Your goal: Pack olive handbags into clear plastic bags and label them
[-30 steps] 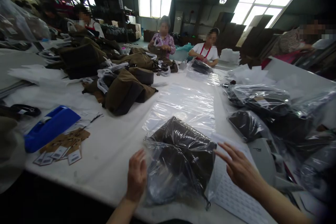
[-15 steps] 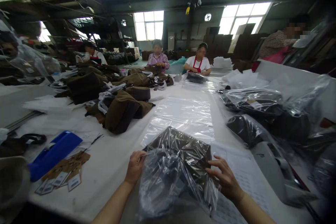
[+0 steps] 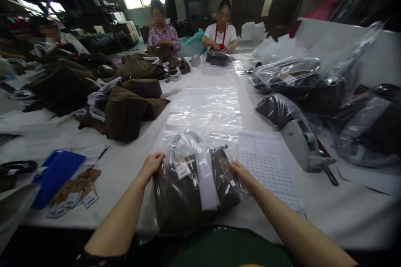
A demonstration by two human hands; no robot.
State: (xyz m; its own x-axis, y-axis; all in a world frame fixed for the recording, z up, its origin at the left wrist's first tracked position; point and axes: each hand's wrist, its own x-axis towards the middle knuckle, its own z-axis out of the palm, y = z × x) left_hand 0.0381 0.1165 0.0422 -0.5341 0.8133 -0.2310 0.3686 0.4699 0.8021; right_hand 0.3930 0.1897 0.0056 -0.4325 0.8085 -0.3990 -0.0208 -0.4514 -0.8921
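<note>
A dark brown handbag (image 3: 178, 194) lies inside a clear plastic bag (image 3: 227, 208) at the near edge of the table. Its handle, wrapped in white, points away from me, and a white strip runs down its front. A paper tag (image 3: 181, 170) shows through the plastic. My left hand (image 3: 152, 167) has its fingers closed on the plastic at the left upper side. On the opposite side, my right hand (image 3: 242, 174) pinches the plastic by the handbag's edge. Beyond them, flat clear plastic bags (image 3: 203, 106) lie on the table.
Left are brown handbags (image 3: 123, 112), a blue holder (image 3: 58, 175) and loose tags (image 3: 73, 196). Right of me are a printed sheet (image 3: 266, 162), a grey tape dispenser (image 3: 300, 144) and wrapped handbags (image 3: 288, 77). Co-workers sit across the table (image 3: 216, 77).
The wrapped handbag has turned and come nearer to me, so its handle and tag now show. My right hand's fingers, spread before, have closed on the plastic. The view has tilted down.
</note>
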